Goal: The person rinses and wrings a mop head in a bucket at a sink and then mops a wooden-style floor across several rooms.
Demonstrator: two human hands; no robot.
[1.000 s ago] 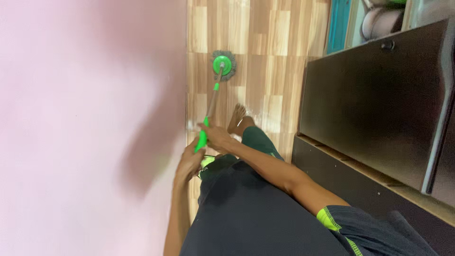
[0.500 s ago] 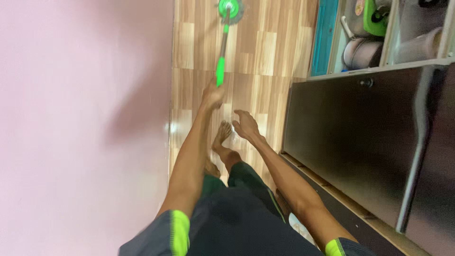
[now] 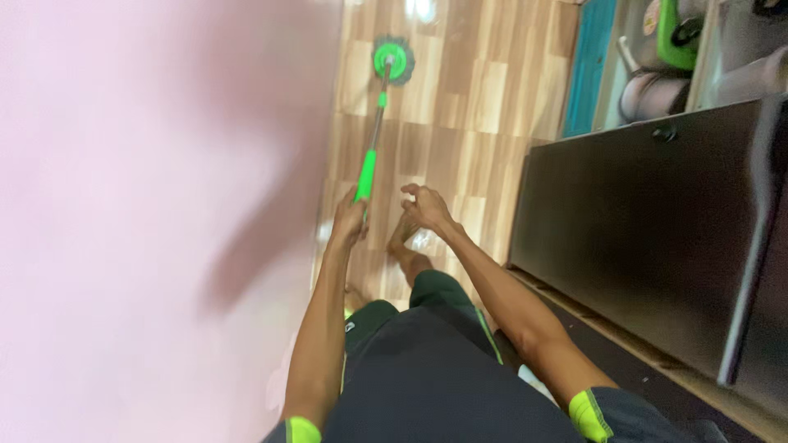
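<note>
A spin mop (image 3: 377, 123) with a bright green handle sleeve, a thin metal shaft and a round green head ringed with grey fibres stretches out across the wood-pattern floor (image 3: 484, 90), its head lying flat near the pink wall (image 3: 148, 205). The left hand (image 3: 349, 221) is wrapped around the lower end of the green sleeve, fingers curled tight on it. The right hand (image 3: 423, 207) floats just beside it, off the handle, fingers loosely bent and holding nothing. A bare foot (partly hidden by that hand) stands on the floor below. To the right runs a dark brown cabinet (image 3: 640, 238), and beyond it open shelves (image 3: 706, 57) carry metal pots and a green plastic item.
</note>
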